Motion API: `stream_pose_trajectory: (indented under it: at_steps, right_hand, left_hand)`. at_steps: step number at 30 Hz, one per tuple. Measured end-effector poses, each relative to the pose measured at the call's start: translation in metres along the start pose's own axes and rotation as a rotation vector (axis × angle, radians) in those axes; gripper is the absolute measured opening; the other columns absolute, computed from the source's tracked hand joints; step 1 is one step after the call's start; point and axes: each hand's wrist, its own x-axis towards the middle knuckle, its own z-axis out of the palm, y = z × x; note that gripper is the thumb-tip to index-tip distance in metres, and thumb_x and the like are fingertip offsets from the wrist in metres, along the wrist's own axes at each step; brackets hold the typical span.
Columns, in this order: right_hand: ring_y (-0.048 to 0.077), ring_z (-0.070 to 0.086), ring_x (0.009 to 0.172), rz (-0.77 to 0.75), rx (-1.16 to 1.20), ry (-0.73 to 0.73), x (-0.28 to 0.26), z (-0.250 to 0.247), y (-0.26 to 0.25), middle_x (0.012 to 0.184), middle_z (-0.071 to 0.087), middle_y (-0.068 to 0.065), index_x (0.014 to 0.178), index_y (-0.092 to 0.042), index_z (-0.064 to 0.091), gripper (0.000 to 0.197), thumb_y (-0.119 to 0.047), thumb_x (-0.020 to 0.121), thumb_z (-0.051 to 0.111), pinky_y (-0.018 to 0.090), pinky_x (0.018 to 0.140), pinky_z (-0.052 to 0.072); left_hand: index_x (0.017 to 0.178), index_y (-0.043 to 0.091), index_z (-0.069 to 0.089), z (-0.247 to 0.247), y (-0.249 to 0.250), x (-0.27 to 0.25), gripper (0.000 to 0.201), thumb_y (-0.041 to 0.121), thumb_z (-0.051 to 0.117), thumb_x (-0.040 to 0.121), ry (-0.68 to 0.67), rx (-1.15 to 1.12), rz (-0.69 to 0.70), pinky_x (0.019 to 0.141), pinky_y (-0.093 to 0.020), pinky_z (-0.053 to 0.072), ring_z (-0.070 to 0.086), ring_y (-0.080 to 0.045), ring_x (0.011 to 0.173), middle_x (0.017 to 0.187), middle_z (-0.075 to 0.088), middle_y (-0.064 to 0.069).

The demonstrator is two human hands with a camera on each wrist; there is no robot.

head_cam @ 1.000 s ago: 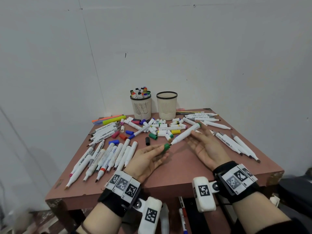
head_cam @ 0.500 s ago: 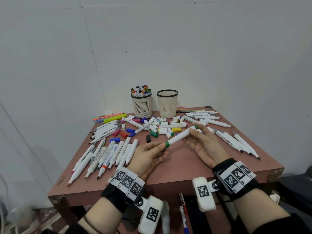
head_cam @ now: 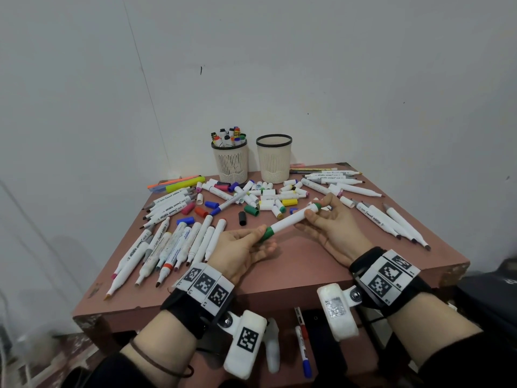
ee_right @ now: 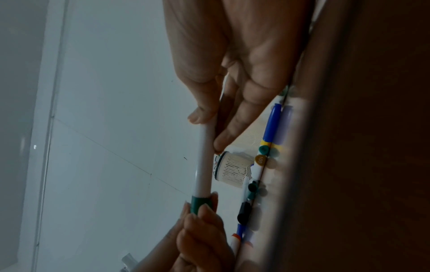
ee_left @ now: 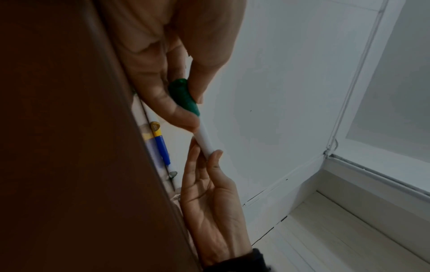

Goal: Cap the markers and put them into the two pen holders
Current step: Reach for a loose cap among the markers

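Observation:
A white marker (head_cam: 288, 222) (ee_left: 203, 140) (ee_right: 204, 160) is held level above the table between both hands. My left hand (head_cam: 251, 242) pinches its green cap (head_cam: 267, 233) (ee_left: 184, 97) (ee_right: 200, 203), which sits on the near end. My right hand (head_cam: 321, 214) pinches the far end, where a green band shows. Two cream pen holders stand at the back: the left holder (head_cam: 230, 163) has several capped markers in it, the right holder (head_cam: 274, 161) shows nothing above its rim.
Uncapped white markers lie in rows at the left (head_cam: 173, 242) and right (head_cam: 389, 219) of the brown table (head_cam: 293, 275). Loose caps in several colours (head_cam: 251, 200) are scattered mid-table in front of the holders. Two pens (head_cam: 303, 345) lie below the table's front edge.
Both hands have lifted slightly and pushed together along the marker. The green cap in my left hand now sits on the marker's near end.

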Motion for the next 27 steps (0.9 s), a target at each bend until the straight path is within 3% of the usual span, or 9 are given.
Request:
stream_pose_trajectory:
  at_steps: [5, 10, 18, 22, 27]
  right_hand:
    - [0.027, 0.070, 0.078, 0.038, -0.002, -0.012, -0.002, 0.001, -0.003, 0.069, 0.069, 0.007, 0.081, -0.011, 0.039, 0.025, 0.011, 0.089, 0.047, 0.041, 0.076, 0.058]
    - [0.024, 0.071, 0.072, -0.010, 0.021, 0.040, -0.005, 0.005, -0.004, 0.073, 0.070, 0.011, 0.081, -0.011, 0.044, 0.021, 0.008, 0.089, 0.051, 0.033, 0.065, 0.060]
    - [0.019, 0.070, 0.069, -0.033, 0.084, 0.078, -0.010, 0.010, -0.010, 0.076, 0.073, 0.006, 0.103, -0.007, 0.057, 0.020, 0.006, 0.090, 0.051, 0.032, 0.064, 0.060]
    - [0.022, 0.070, 0.074, -0.027, 0.058, 0.064, -0.015, 0.012, -0.014, 0.083, 0.070, 0.014, 0.104, -0.004, 0.059, 0.019, 0.005, 0.088, 0.055, 0.031, 0.064, 0.058]
    - [0.025, 0.069, 0.080, -0.029, -0.085, -0.043, -0.029, 0.021, -0.022, 0.092, 0.064, 0.018, 0.101, -0.004, 0.061, 0.020, 0.007, 0.084, 0.058, 0.030, 0.066, 0.058]
  left_hand:
    - [0.083, -0.009, 0.063, 0.001, -0.001, -0.001, 0.018, 0.005, 0.055, 0.091, -0.001, 0.011, 0.007, 0.051, -0.020, 0.055, 0.067, -0.018, 0.052, 0.062, 0.067, -0.016]
    - [0.084, -0.009, 0.062, 0.006, 0.001, -0.005, 0.020, 0.007, 0.054, 0.093, -0.029, 0.007, 0.009, 0.050, -0.019, 0.055, 0.067, -0.017, 0.052, 0.061, 0.068, -0.016]
    - [0.090, -0.004, 0.064, 0.012, 0.002, -0.018, 0.014, 0.008, 0.057, 0.091, -0.031, 0.045, 0.072, 0.054, -0.020, 0.055, 0.069, -0.017, 0.059, 0.076, 0.069, -0.018]
    - [0.093, 0.000, 0.067, 0.011, -0.002, -0.027, 0.015, 0.013, 0.061, 0.090, 0.016, 0.249, 0.157, 0.058, -0.023, 0.057, 0.068, -0.017, 0.063, 0.080, 0.070, -0.015]
    - [0.103, 0.004, 0.070, 0.014, 0.001, -0.038, 0.020, 0.014, 0.066, 0.087, 0.005, 0.587, 0.359, 0.060, -0.017, 0.049, 0.069, -0.013, 0.071, 0.082, 0.072, -0.009]
